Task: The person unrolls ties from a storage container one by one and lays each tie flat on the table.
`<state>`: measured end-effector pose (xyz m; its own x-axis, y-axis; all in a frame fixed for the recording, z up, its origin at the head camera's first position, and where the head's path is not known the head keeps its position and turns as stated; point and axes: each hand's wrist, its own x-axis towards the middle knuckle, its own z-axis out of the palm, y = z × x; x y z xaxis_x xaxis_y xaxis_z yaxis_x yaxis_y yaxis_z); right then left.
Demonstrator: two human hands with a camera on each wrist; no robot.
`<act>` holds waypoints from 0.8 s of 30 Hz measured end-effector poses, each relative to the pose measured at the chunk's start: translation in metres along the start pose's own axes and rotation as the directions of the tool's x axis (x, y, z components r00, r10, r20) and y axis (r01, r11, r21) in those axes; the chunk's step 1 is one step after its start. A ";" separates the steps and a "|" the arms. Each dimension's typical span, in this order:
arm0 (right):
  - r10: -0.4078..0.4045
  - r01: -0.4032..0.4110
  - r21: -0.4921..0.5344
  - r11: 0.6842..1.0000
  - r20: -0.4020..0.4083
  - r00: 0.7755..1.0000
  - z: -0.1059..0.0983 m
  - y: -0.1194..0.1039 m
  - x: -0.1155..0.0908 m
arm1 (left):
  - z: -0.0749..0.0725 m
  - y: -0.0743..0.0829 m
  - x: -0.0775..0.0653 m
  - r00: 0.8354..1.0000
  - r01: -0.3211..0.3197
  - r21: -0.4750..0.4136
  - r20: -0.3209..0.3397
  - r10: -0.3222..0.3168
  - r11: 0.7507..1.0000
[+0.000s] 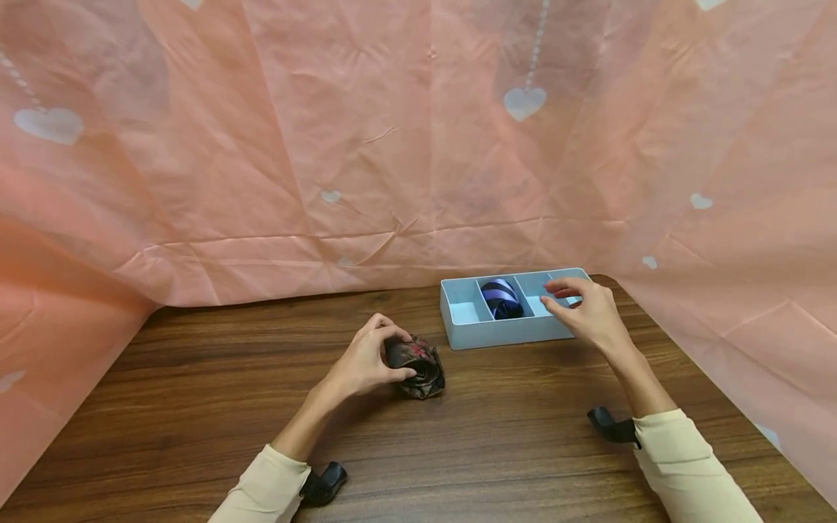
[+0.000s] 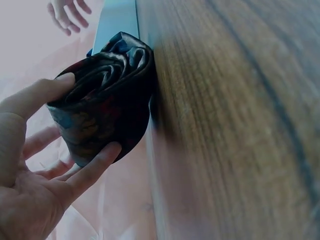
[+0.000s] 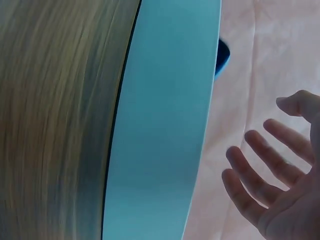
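My left hand (image 1: pixel 362 363) grips a rolled-up dark necktie (image 1: pixel 425 370) with a red floral pattern, low over the wooden table. In the left wrist view, the thumb lies at the coiled end of the dark necktie (image 2: pixel 120 100) and a finger presses its side. Over the right end of a light blue divided box (image 1: pixel 510 334) hovers my right hand (image 1: pixel 588 309), fingers loosely bent with nothing between them. One compartment of the box holds a rolled blue-and-black striped necktie (image 1: pixel 502 298). From the right wrist view, the hand (image 3: pixel 280 185) is beside the box wall (image 3: pixel 160 120).
The box stands near the back right of the brown wooden table (image 1: pixel 196 378), with thin dividers between its compartments. A pink curtain (image 1: pixel 366 145) with white hearts hangs behind and along both sides. Each wrist wears a black strap mount (image 1: pixel 323 485).
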<state>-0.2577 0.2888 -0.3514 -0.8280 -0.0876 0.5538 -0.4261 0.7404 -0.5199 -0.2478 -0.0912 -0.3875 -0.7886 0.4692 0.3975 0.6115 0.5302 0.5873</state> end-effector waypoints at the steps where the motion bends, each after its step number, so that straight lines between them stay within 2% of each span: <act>1: -0.008 0.007 0.007 1.000 0.019 1.000 0.003 -0.004 -0.001 | 0.000 0.000 0.000 1.000 0.002 -0.001 0.008 -0.002 1.000; 5: -0.037 0.031 0.054 0.998 0.105 0.994 0.018 -0.024 -0.003 | -0.002 -0.001 -0.001 0.999 -0.006 0.012 0.045 0.006 1.000; 9: -0.070 0.042 0.140 0.989 0.203 0.977 0.037 -0.044 -0.005 | -0.003 -0.002 -0.001 0.996 -0.039 0.050 0.088 0.034 0.998; 12: -0.098 0.045 0.189 0.981 0.278 0.956 0.051 -0.057 -0.008 | -0.003 -0.002 0.000 0.993 -0.067 0.070 0.102 0.060 0.995; 17: -0.115 0.022 0.235 0.972 0.391 0.913 0.072 -0.073 -0.013 | -0.002 0.000 0.002 0.992 -0.095 0.075 0.089 0.089 0.993; 20: -0.129 0.014 0.261 0.965 0.431 0.893 0.084 -0.079 -0.015 | 0.001 0.001 0.002 0.992 -0.098 0.090 0.085 0.090 0.991; 24: -0.152 0.027 0.277 0.960 0.441 0.884 0.096 -0.084 -0.017 | 0.004 0.003 0.002 0.993 -0.083 0.106 0.090 0.074 0.991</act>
<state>-0.2428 0.1644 -0.3794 -0.8285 -0.4840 0.2818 -0.5323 0.5241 -0.6648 -0.2471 -0.0864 -0.3878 -0.7322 0.5689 0.3744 0.6784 0.5611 0.4742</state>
